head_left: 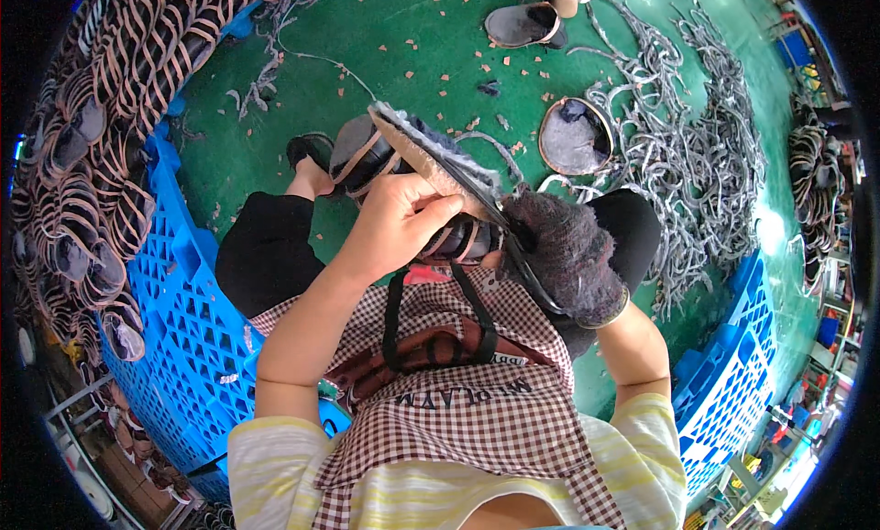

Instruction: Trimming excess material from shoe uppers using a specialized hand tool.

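L hand (396,222) pinching slipper (420,160), long axis diag., upper-L to lower-R; can't tell toe from heel. Gloved R hand (566,251) gripping scissors (492,211), blades pointing upper-L.

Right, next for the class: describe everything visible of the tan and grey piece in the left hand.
The tan and grey piece looks long and narrow from here, with a tan near side and grey, fluffy material along its far side. It slants from upper left down to lower right, held off the floor. The left hand pinches its near side; dark scissors in the gloved right hand lie against it.
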A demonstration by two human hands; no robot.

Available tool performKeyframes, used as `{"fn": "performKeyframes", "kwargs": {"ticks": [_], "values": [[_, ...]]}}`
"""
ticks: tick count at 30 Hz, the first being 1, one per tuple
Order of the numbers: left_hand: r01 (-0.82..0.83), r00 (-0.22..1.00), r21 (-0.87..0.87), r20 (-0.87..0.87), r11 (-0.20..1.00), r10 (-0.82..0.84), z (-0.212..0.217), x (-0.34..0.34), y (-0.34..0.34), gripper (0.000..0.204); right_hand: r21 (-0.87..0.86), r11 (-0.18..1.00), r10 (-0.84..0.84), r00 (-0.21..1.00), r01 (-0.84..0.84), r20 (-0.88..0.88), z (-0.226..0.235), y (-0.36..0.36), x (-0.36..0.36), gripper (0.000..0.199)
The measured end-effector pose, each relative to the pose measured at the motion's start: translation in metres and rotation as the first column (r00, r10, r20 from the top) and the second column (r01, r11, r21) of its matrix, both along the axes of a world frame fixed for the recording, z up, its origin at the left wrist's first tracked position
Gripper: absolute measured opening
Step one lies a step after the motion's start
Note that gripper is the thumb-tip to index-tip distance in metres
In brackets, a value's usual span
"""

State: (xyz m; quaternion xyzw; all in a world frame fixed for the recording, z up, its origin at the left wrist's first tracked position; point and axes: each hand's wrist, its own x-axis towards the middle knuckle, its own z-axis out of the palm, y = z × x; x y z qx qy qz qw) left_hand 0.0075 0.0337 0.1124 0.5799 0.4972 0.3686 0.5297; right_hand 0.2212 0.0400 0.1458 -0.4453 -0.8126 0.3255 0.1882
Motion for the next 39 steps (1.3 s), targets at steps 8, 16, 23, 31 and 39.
{"fn": "performKeyframes", "kwargs": {"ticks": [8,16,23,31,39], "values": [[0.130,0.897,0.481,-0.430,0.867,0.104,-0.005,0.026,-0.011,0.019,0.261,0.965,-0.045,0.997,0.027,0.062,-0.007,0.003,-0.002,0.052],[-0.041,0.932,-0.285,0.335,0.958,0.140,-0.048,0.001,-0.044,0.019,0.094,0.977,0.164,0.954,-0.193,0.253,-0.008,-0.009,0.026,0.027],[-0.049,0.998,-0.591,0.010,0.805,0.068,-0.150,-0.029,-0.059,0.025,-0.139,0.890,0.456,0.826,-0.435,0.331,-0.009,-0.046,0.026,0.032],[0.026,0.505,-0.493,0.757,0.870,0.414,-0.070,-0.031,-0.043,0.026,0.038,0.987,0.155,0.987,-0.156,0.029,-0.019,-0.042,0.049,0.047],[-0.050,0.552,-0.283,0.791,0.958,0.263,-0.014,-0.036,-0.013,0.029,0.335,0.918,0.173,0.975,-0.211,0.140,-0.010,-0.014,0.048,0.062]]}}
